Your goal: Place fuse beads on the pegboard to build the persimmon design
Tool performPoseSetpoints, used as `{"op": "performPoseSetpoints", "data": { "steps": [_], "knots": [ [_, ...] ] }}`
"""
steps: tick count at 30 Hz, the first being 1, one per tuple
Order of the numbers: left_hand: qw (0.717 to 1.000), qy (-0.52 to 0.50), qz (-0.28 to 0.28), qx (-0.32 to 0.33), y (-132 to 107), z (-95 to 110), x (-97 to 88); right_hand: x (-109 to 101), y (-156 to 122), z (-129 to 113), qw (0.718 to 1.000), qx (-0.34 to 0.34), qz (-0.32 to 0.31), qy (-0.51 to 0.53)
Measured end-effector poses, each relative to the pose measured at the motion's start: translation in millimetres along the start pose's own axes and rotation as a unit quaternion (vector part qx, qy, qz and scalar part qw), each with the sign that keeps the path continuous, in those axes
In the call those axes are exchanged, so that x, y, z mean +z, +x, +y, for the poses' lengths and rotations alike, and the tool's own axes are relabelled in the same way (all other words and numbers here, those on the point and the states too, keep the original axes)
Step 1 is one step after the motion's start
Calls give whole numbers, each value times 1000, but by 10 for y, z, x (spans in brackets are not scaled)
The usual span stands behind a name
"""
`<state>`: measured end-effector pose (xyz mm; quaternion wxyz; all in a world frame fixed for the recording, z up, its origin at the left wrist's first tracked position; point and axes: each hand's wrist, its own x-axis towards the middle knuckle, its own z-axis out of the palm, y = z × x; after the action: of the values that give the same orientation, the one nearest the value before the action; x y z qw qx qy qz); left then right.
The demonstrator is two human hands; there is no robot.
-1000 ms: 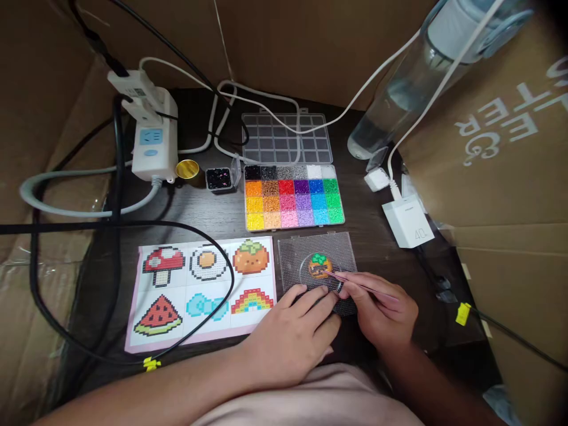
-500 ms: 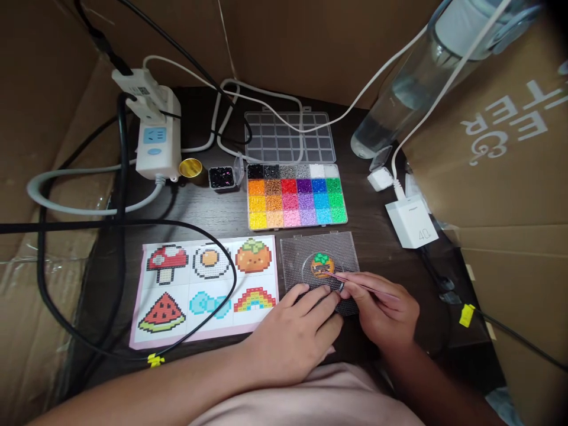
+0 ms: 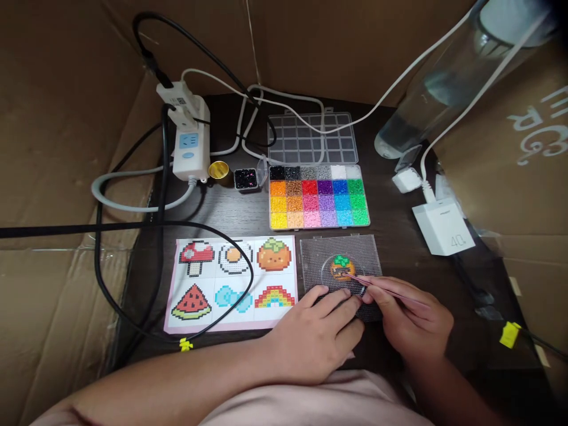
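Observation:
A clear pegboard [image 3: 319, 251] lies on the dark table, with a small orange bead figure topped in green [image 3: 342, 267] on it. My right hand [image 3: 410, 322] is closed on thin pink tweezers [image 3: 385, 289], whose tips touch the bead figure. My left hand [image 3: 313, 334] rests flat on the pegboard's near edge, fingers stretched out, holding nothing. Left of the pegboard lies a pattern sheet [image 3: 231, 283] with six pixel pictures. Behind it stands a bead box [image 3: 318, 203] with many coloured compartments, its clear lid [image 3: 312, 139] folded back.
A white power strip [image 3: 190, 148] with black and white cables sits at the back left; a black cable [image 3: 239, 248] loops over the pattern sheet. A gold cap [image 3: 218, 170], a small black bead tub [image 3: 245, 178], a white charger [image 3: 444, 228] and a clear bottle [image 3: 444, 77] stand around. Cardboard walls enclose the table.
The view has swung to the left, so everything sits further right in the picture. Both hands keep their places on the pegboard, tweezers still at the bead figure.

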<state>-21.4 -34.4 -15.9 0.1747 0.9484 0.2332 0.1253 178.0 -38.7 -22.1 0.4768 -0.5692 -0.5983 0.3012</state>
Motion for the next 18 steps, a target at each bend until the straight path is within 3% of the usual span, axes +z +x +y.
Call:
{"op": "performPoseSetpoints", "data": {
  "steps": [18],
  "knots": [
    [1000,-3,20,-9,-4,3,30,15,14,-22,1000,0,1,17]
  ]
}}
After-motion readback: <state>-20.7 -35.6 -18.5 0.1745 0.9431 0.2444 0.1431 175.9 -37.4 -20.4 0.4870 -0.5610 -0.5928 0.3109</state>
